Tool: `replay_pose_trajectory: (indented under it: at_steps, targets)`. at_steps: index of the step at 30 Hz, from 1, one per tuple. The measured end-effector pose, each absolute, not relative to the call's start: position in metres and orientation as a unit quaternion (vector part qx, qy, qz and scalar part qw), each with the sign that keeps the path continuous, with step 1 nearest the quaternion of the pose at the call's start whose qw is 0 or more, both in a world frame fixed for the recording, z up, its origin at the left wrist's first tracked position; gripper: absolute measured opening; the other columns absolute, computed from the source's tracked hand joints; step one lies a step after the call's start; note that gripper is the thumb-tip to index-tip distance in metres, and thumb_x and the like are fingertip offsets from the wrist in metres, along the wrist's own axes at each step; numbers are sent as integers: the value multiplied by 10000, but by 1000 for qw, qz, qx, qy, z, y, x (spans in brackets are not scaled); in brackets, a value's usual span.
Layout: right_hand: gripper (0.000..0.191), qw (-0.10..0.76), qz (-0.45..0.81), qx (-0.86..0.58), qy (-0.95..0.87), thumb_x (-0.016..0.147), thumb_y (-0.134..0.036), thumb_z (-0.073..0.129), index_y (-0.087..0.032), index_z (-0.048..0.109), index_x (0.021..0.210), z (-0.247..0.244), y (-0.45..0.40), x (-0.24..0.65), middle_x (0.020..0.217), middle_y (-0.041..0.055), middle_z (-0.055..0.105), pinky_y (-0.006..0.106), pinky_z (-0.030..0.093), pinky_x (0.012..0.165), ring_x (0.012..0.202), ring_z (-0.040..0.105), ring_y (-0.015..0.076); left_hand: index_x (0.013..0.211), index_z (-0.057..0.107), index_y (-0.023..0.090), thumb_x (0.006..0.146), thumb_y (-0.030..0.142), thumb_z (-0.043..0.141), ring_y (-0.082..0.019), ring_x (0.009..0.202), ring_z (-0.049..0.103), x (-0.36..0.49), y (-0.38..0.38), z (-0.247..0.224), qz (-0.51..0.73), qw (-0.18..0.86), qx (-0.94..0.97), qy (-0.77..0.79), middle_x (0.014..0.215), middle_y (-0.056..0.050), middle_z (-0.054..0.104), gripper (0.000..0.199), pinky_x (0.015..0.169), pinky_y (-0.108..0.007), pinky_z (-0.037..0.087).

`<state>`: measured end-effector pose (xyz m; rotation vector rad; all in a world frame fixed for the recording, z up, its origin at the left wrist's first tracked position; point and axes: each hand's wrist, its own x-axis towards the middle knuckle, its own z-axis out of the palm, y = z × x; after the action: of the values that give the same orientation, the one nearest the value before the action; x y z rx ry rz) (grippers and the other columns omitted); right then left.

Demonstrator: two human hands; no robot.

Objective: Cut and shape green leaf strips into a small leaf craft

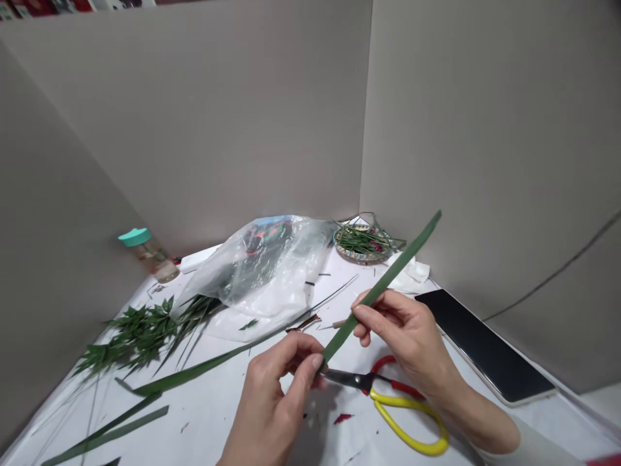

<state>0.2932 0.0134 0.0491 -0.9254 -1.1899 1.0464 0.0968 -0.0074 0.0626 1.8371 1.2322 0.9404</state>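
A long green leaf strip [395, 270] slants up to the right above the table. Its lower end is pinched between the thumb and fingers of my left hand [284, 385]. Higher up, my right hand [398, 330] grips the same strip, thumb in front, with the pointed tip rising free beyond it. Beneath the hands lie scissors [412, 404] with one yellow and one red handle; their blade tips are partly hidden behind my left fingers. More long leaf blades [194, 371] rest on the white table to the left.
Leafy sprigs [140, 333] and a bottle with a turquoise lid [152, 255] are at the left. A clear plastic bag [262, 265] and a basket of green stems [363, 243] sit at the back. A dark-screened tablet [485, 346] lies right. Grey panels surround the table.
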Motion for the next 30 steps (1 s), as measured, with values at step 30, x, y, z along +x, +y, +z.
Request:
replay_pose_trajectory:
  at_steps: [30]
  targets:
    - [78,620,460,-415,-481,847,-198,759,-223,755,773,49,-4,280,561,-50,692,102,550,489,473,646,69,856,572,272,964,200,566,-85,550,532,87,-16,64,370,206,760,493,694,68,571,130,500,-170,398]
